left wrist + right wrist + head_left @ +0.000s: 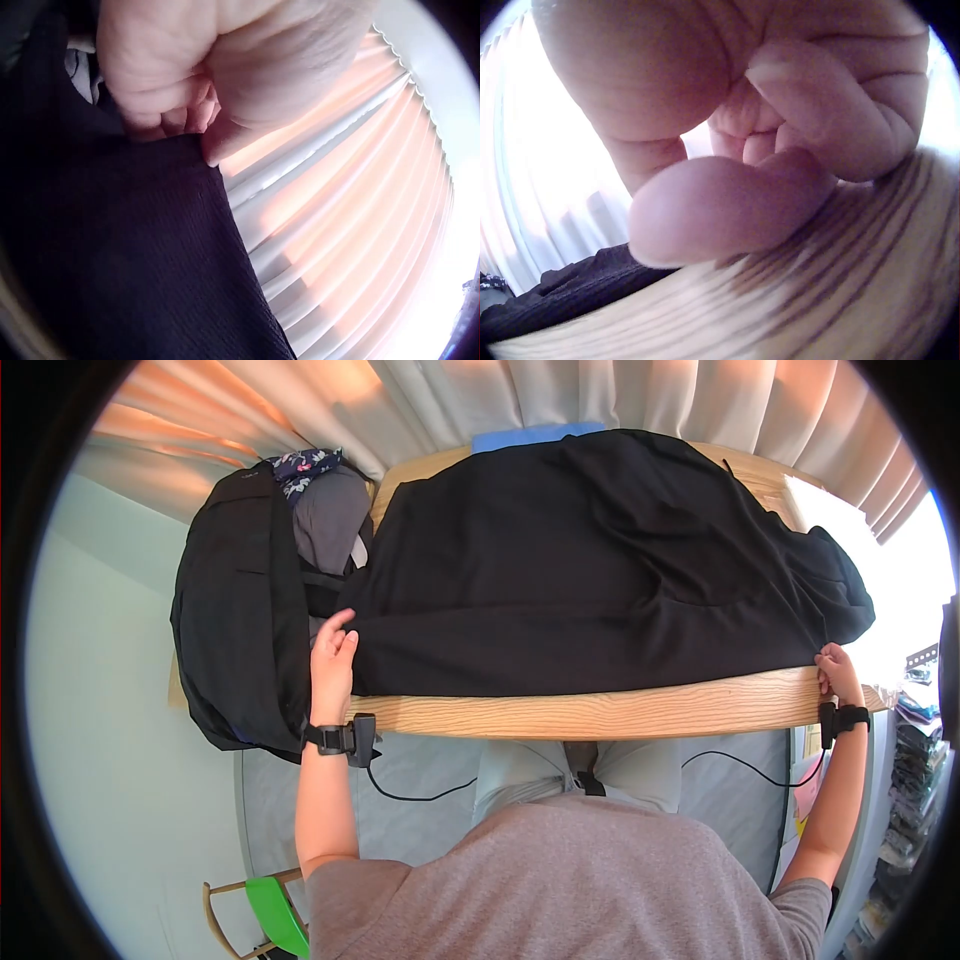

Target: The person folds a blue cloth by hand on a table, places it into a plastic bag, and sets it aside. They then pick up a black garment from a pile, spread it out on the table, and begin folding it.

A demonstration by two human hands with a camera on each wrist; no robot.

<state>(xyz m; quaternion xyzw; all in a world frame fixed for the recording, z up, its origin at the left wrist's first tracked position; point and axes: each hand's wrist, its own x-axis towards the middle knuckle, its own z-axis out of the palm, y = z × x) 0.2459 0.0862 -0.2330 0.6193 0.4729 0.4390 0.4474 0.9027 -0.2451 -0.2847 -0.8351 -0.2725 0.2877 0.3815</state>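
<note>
A large black cloth [500,590] lies spread over the wooden table, its near edge roughly parallel to the table's front. At its near left corner is the left hand [333,665]; in the left wrist view that hand [225,67] pinches the edge of the cloth [142,247] between thumb and fingers. The right hand [838,668] is at the cloth's near right corner, fingers curled at its edge. In the right wrist view the curled fingers [720,210] are low over the wood, the cloth [577,285] beyond them; the thumb's grip is partly hidden.
A black backpack [240,610] with grey and floral fabric [330,510] in it stands left of the cloth. A blue item [535,436] lies at the table's [600,718] back edge, white sheets [830,510] at the right. Curtains hang behind; cables run from both wrists.
</note>
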